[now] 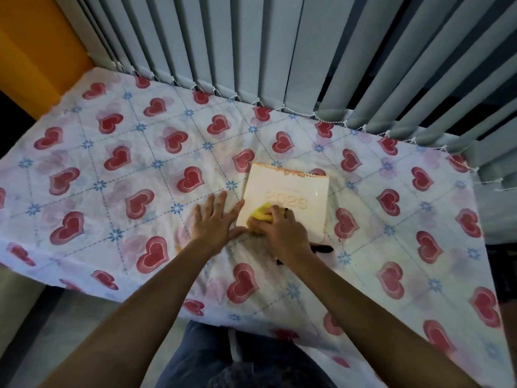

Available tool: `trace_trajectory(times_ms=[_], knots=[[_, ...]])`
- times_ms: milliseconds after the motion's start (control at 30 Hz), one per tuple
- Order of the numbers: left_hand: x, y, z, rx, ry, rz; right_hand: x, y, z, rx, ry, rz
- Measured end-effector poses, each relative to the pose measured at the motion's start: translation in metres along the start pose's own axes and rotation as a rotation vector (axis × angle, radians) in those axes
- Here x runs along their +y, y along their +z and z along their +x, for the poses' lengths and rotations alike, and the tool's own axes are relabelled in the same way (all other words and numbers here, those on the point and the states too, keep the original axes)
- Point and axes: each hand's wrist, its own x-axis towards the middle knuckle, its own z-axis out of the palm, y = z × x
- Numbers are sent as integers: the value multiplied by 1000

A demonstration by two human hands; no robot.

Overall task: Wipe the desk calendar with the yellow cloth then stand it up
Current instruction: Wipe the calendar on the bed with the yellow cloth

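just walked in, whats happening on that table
A person is wiping a desk calendar that lies flat on the heart-print tablecloth. The right hand presses a yellow cloth onto its near corner, while the left hand rests flat beside its left edge. The calendar has not been stood up yet.

Overall light: dim at the edges, brightest at centre.
Source: not in view; light seems to fall from above onto the calendar (pixel 288 191).
Glare: calendar face washed out, its print faint.
Shadows: soft, short, under the hands and forearms.
Distortion: wide-angle bending; blinds (pixel 279 51) fan outward.
Focus: slightly soft throughout; lower edge darkest and blurred.
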Motion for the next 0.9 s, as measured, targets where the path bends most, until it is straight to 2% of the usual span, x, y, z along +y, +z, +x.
trace_trajectory(times_ms=[233,400,467,533,600,667,767,800,900], knots=[[3,-1,1,26,-4,117,80,-2,-65,17,138,-37],[6,-11,-7,-39,8,117,87,-14,-79,27,357,199],[14,-18,-11,19,57,80,85,-21,-82,80,328,246],[30,-32,-17,103,177,-90,78,-32,-83,110,251,272],[55,-51,-24,118,255,-456,66,-47,-82,133,237,352],[77,-75,-30,-55,205,-849,54,-61,-78,180,208,433],[94,-104,-36,-419,206,-1178,39,-79,-77,296,153,497],[97,-111,-35,-471,236,-1228,37,-84,-78,333,133,511],[101,-124,-31,-479,309,-1341,34,-96,-87,410,131,591]])
